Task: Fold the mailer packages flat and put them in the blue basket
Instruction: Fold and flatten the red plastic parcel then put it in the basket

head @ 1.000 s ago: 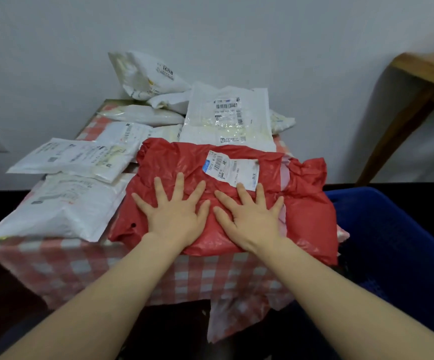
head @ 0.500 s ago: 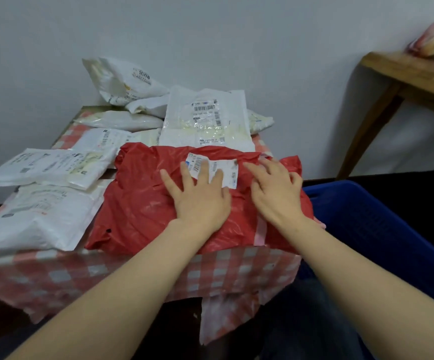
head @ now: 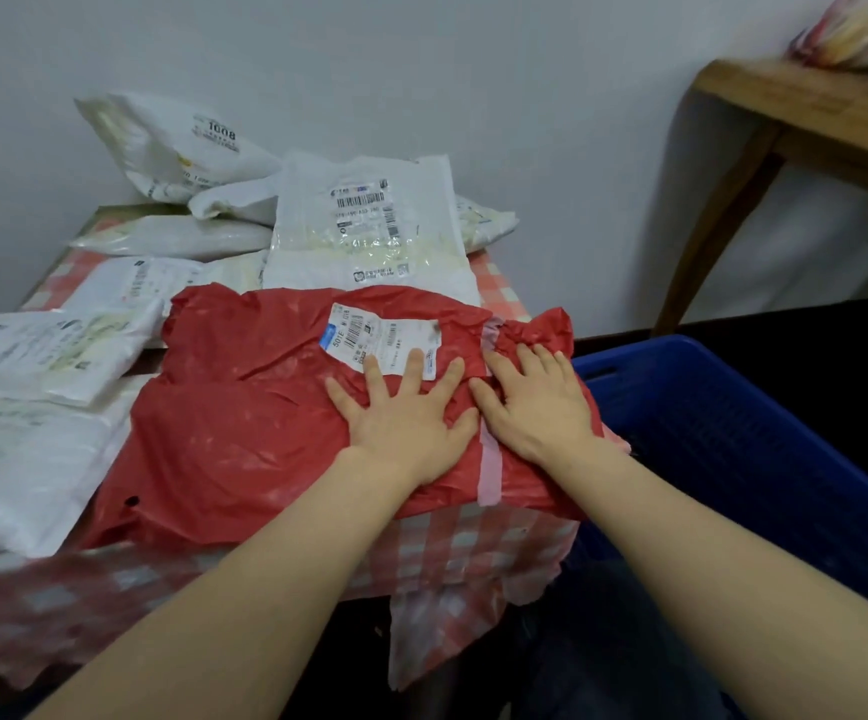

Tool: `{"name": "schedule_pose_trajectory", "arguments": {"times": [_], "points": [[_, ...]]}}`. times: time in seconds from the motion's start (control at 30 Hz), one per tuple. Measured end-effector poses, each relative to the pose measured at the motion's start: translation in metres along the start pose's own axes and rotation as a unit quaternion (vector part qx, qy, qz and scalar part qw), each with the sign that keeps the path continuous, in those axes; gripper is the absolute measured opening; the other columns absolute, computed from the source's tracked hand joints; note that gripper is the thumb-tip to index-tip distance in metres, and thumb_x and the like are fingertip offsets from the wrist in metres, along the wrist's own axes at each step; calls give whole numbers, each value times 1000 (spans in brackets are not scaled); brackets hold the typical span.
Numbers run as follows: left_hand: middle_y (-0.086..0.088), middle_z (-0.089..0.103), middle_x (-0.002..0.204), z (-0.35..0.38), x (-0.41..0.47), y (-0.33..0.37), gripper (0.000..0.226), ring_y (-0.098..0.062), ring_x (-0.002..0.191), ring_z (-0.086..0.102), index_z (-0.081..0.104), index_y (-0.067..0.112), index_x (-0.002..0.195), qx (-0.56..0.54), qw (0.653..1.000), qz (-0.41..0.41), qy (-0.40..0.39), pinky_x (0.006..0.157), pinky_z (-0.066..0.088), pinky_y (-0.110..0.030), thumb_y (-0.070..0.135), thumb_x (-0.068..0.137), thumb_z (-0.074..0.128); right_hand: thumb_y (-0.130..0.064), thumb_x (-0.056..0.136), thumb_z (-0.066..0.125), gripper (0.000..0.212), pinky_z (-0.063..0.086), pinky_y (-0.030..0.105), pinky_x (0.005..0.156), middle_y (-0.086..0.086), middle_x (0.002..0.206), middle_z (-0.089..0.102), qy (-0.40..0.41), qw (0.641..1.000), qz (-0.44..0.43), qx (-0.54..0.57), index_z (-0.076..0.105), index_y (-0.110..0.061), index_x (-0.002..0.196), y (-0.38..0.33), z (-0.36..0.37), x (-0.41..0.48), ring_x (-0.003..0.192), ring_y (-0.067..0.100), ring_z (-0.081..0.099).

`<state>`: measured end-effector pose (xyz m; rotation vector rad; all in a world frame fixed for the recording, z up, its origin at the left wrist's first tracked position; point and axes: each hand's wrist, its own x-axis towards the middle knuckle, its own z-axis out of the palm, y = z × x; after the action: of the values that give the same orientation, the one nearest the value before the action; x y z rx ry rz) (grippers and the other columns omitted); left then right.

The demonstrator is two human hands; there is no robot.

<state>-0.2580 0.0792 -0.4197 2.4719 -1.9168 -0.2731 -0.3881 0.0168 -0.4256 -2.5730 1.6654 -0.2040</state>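
Note:
A crumpled red mailer with a white shipping label lies at the near right of the checked table. My left hand lies flat on it, fingers spread, fingertips on the label's lower edge. My right hand presses flat on the mailer's right end, beside a pale tape strip. Neither hand grips anything. The blue basket stands on the floor right of the table, just past the mailer's end. Several white mailers lie behind and to the left.
White mailers cover the table's left side and pile up against the back wall. A wooden side table with a bag on it stands at the far right. The checked cloth hangs over the near table edge.
Both hands slid right along the red mailer, from its middle to its right end, staying flat on it. The camera view shifted right, showing more of the basket.

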Motion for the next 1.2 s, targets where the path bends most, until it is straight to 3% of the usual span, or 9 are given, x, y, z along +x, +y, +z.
{"name": "schedule_pose_trajectory", "arguments": {"times": [0.1,0.17,0.27,0.37,0.57,0.83,0.9,1.0,1.2], "points": [[1,25,155,-20,8,0,51,-35,144,10,27,43,143,-13,999,6,45,101,-14,-71,55,94,29,-45,97,27,46,13,43,113,16,131,52,59,997,41,3,58,-27,126,-12,-23,18,128,31,40],[2,36,149,-33,19,-6,43,-32,143,17,38,34,138,3,989,-3,150,102,-11,-73,44,97,30,-43,98,29,42,11,47,113,14,140,44,94,994,48,1,51,-33,132,-21,-30,32,134,33,31],[4,-1,160,-33,36,-23,54,-43,143,-12,9,47,146,41,991,-44,120,96,-17,-74,60,95,17,-59,96,20,50,-10,67,106,1,160,4,-11,998,42,35,16,-50,145,-29,-19,45,145,38,-7],[6,-15,159,-14,45,-35,63,-44,139,-23,-2,55,143,23,996,-67,61,96,-18,-74,76,85,7,-70,91,15,55,-10,74,102,-4,160,2,-47,996,46,55,17,-53,144,-28,-2,51,144,38,-13],[7,-10,159,-4,52,-38,62,-45,141,-16,-2,57,142,1,997,-66,46,99,-14,-74,76,84,8,-61,94,19,48,-6,72,104,1,158,17,-20,998,45,34,36,-47,137,-28,10,55,145,40,-1],[8,-5,160,-22,48,-41,58,-41,143,-12,5,53,144,-58,996,-60,-1,101,-15,-71,70,90,14,-60,94,14,53,-18,69,103,4,159,13,-46,996,61,-41,25,-45,144,-35,-5,53,144,43,-5],[7,9,159,-37,43,-50,54,-37,145,0,15,44,147,-64,993,-57,78,105,-13,-68,58,96,19,-58,95,13,56,-21,68,102,11,159,6,-24,992,51,-115,21,-42,147,-48,-16,56,143,46,-9],[1,11,159,-48,38,-78,54,-40,144,-2,18,37,148,26,973,-99,204,104,-13,-68,52,96,22,-62,94,13,56,-20,69,100,7,160,-9,14,998,-1,-62,9,-46,147,-80,-22,62,142,44,-16],[3,-15,159,-19,43,-112,68,-48,138,-23,-2,52,145,4,984,-165,71,99,-15,-74,78,82,7,-83,79,8,71,-13,75,99,0,160,-11,-41,998,-16,-35,6,-55,144,-92,17,69,142,45,-13]]}}
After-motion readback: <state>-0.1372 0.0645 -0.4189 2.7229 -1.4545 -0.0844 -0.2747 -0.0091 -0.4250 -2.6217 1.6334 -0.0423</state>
